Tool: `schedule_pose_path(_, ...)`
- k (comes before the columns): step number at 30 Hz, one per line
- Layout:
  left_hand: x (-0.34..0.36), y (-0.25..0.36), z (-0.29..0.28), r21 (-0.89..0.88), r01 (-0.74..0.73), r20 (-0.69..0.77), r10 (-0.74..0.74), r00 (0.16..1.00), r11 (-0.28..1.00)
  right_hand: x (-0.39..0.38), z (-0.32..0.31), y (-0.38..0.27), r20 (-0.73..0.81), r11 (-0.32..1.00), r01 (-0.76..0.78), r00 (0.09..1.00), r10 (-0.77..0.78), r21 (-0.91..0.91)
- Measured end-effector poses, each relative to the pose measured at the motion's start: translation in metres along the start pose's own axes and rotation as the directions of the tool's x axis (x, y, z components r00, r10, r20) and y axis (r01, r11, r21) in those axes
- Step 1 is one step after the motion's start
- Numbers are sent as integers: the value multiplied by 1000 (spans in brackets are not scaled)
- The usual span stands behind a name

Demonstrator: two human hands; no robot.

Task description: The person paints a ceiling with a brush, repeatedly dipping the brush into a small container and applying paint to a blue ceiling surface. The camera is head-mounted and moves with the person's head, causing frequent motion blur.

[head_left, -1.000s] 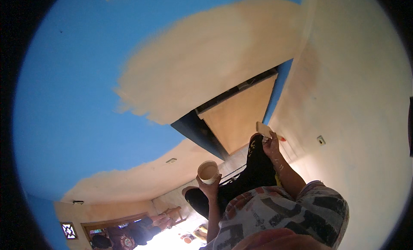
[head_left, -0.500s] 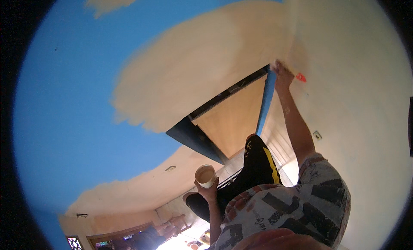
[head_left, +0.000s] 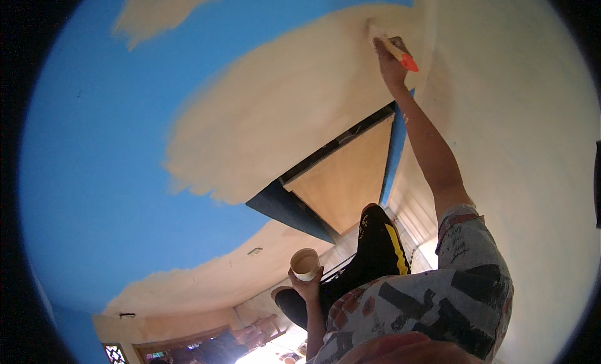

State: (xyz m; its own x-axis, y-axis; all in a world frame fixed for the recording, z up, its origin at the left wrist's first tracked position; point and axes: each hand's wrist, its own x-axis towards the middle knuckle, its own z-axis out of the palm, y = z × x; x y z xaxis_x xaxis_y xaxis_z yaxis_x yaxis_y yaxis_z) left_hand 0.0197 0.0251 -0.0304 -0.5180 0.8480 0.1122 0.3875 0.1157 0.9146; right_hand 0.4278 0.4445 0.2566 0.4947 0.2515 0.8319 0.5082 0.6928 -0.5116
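A paintbrush (head_left: 396, 51) with a wooden handle and a red-orange tip is gripped in my right hand (head_left: 393, 64). Its bristles touch the beige patch on the wall (head_left: 275, 101), above the door's upper right corner. Around that patch the wall is bright blue. Low in the view, my left hand (head_left: 307, 287) is wrapped round a pale cup (head_left: 305, 265) holding beige paint. The cup stays upright in front of my bent legs.
Below the beige patch is a light wooden door (head_left: 347, 176) in a dark frame (head_left: 338, 140). A pale wall (head_left: 513, 145) rises close on the right. Wall switches or sockets (head_left: 255, 252) sit lower left. A window (head_left: 115, 353) and blurred items lie at the bottom left.
My right hand has moved up and left with the brush, from the door's corner onto the beige area above it. The cup has shifted slightly right and down in view.
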Motion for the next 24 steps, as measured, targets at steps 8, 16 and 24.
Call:
schedule_pose_path(8, -2, 6, 1, 22, -20, 58, 19, 998, 1000, 3, -11, 14, 192, 790, -232, 970, 147, 567)
schedule_pose_path(16, -3, 11, 2, -26, -16, 45, 18, 999, 1000, 70, -49, 70, -77, 997, -21, 997, 16, -70)
schedule_pose_path(24, -3, 15, 2, 42, -49, 74, 46, 996, 998, 1, 16, -18, 80, 838, 441, 895, -440, -323)
